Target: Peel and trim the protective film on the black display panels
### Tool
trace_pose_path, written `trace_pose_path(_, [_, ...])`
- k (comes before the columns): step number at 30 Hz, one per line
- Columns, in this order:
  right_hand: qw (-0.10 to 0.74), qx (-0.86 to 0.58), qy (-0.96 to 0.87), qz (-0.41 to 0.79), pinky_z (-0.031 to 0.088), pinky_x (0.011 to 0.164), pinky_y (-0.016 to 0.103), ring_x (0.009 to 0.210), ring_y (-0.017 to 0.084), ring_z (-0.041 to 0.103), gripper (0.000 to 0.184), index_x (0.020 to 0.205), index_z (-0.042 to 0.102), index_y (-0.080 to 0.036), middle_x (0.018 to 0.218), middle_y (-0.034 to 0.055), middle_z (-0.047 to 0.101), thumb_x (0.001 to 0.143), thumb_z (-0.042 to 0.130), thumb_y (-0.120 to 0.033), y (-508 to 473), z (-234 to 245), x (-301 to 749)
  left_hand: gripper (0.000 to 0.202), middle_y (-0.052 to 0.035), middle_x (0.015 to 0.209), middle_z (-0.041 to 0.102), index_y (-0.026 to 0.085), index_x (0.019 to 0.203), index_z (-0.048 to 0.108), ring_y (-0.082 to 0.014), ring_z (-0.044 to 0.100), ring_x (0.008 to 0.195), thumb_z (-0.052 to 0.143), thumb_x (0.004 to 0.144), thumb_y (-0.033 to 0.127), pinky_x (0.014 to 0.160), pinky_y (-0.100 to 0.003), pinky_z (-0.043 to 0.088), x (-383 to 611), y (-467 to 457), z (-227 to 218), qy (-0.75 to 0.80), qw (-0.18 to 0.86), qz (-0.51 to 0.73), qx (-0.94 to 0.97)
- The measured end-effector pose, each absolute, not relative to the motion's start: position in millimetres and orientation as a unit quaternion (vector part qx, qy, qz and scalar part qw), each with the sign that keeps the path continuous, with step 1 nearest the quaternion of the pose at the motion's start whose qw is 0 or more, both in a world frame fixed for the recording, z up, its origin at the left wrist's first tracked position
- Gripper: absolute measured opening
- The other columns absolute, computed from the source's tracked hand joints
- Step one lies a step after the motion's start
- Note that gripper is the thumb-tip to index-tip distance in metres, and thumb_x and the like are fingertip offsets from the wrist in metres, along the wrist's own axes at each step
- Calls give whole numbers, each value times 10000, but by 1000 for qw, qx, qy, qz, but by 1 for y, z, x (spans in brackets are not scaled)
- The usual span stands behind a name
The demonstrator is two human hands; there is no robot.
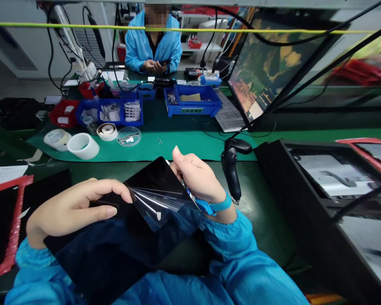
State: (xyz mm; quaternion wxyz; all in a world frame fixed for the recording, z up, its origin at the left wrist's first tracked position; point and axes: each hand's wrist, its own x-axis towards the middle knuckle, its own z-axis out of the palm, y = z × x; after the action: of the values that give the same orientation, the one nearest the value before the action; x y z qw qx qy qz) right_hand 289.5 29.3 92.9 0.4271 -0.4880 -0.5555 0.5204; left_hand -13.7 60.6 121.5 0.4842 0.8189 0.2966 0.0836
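Lowest in the frame, two blue sleeves (241, 262) lead up to the person's hands over a dark green desk (266, 212). Between the hands lies a black glossy rectangular panel (152, 176), tilted, with one corner pointing toward the upper middle of the picture. A clear plastic film (155, 207) is lifted off the panel's face in a wrinkled sheet at the frame's centre.

The left hand (73, 207) rests on the panel at lower left, its fingers (127, 195) together and bent, the index tip at the film's raised edge. Whether they pinch the film cannot be told. The right hand (197, 178) is clamped on the panel's right edge, fingers closed around it, and a blue wrist strap (214, 206) circles the wrist.

At the left edge sits a red-rimmed black tray (9, 241). Just right of the right hand, a black handheld tool (231, 165) on a cable stands on the desk, and a dark tray of grey parts (320, 178) fills the right side.

Farther up, a bright green mat (184, 140) carries white tape rolls (82, 145) and a clear round dish (128, 136). Behind them stand blue plastic bins (190, 103), a red bin (63, 113), a grey keyboard (230, 114) and a tilted monitor (266, 67). At the top centre, another person in a blue coat (139, 46) sits facing this way, hands together.
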Motion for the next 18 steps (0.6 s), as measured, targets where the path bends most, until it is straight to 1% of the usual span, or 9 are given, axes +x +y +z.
trace_pose_path(1, [422,-487,-557,524,228,488,327,432,100,348,850,464,431,-221,424,-11,373,961,337,-904,29,93,289,214,-16,1230,761,317,1234,725,-215,727,1142,640,1038,321,963,-239,592,-14,59,122,296,492,86,814])
trace_pose_path(2, [421,-486,-559,524,223,487,328,429,100,346,853,457,425,-222,420,-9,371,963,332,-903,28,94,288,206,-17,1221,762,314,1223,727,-215,729,1138,641,1037,324,957,-238,595,-14,58,123,297,498,88,810])
trace_pose_path(3, [423,-484,-561,521,205,486,326,430,94,311,842,455,382,-224,422,-20,337,955,372,-900,27,95,288,202,-19,1217,762,311,1218,728,-215,730,1134,640,1037,326,952,-239,598,-13,57,123,298,502,91,807])
trace_pose_path(6, [435,-466,-578,509,138,498,314,495,74,171,814,516,217,-232,496,-63,196,901,607,-834,25,97,287,208,-31,1223,759,298,1220,731,-224,728,1137,637,1037,325,961,-260,603,-12,56,123,300,507,99,802])
trace_pose_path(8, [430,-441,-603,507,136,513,305,547,77,147,780,566,212,-232,559,-69,172,904,678,-758,25,99,289,206,-44,1206,761,281,1209,738,-236,729,1130,651,1026,319,954,-276,611,-12,58,123,298,518,107,795])
trace_pose_path(10, [416,-408,-628,516,169,523,291,573,83,176,715,590,271,-224,593,-68,201,931,692,-690,26,99,295,197,-56,1182,764,261,1185,749,-243,733,1112,676,1008,308,948,-286,615,-13,61,123,292,527,113,790])
trace_pose_path(13, [382,-363,-649,549,245,543,261,596,88,259,605,633,392,-207,628,-66,299,912,760,-598,27,100,306,202,-61,1195,767,258,1189,753,-238,739,1102,684,1004,299,947,-279,614,-16,63,124,290,526,115,791])
trace_pose_path(16, [345,-356,-654,571,320,556,245,615,102,374,520,695,512,-194,650,-53,432,847,825,-579,26,100,311,230,-53,1239,766,280,1230,744,-245,739,1136,653,1023,321,955,-277,616,-18,60,124,290,510,101,803])
trace_pose_path(18, [331,-372,-661,562,359,562,245,630,119,444,507,714,579,-183,654,-38,506,787,867,-593,25,100,308,255,-36,1255,770,316,1259,741,-246,744,1129,640,1027,345,950,-271,617,-19,57,123,291,470,83,829])
